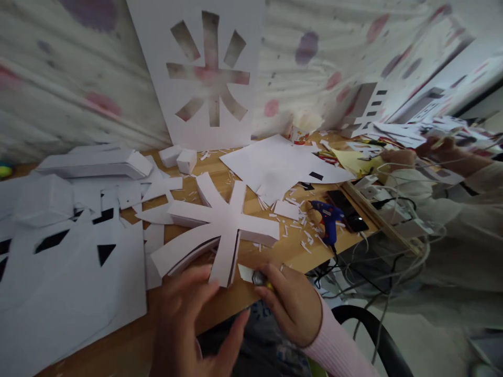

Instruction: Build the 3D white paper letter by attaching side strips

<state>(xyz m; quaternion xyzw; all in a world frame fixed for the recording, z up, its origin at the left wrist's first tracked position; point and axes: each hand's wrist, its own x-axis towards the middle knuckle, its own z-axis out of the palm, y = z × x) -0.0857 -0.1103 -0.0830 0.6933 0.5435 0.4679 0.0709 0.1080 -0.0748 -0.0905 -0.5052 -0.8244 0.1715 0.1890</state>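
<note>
The right hand [291,305] gripped a small cutter [258,278]. The left hand [190,317] had its fingers spread near the white paper shape [226,220].

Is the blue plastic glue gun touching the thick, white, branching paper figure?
Apart: the head view shows wooden table and scraps between the glue gun and figure.

Two small blocks [186,161], one glue gun [329,215], one blade [245,273]

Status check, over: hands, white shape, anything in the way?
Right hand gripping knife. Left hand open by white shape, contact unclear. Shape on table; scraps, glue gun to its right.
</note>
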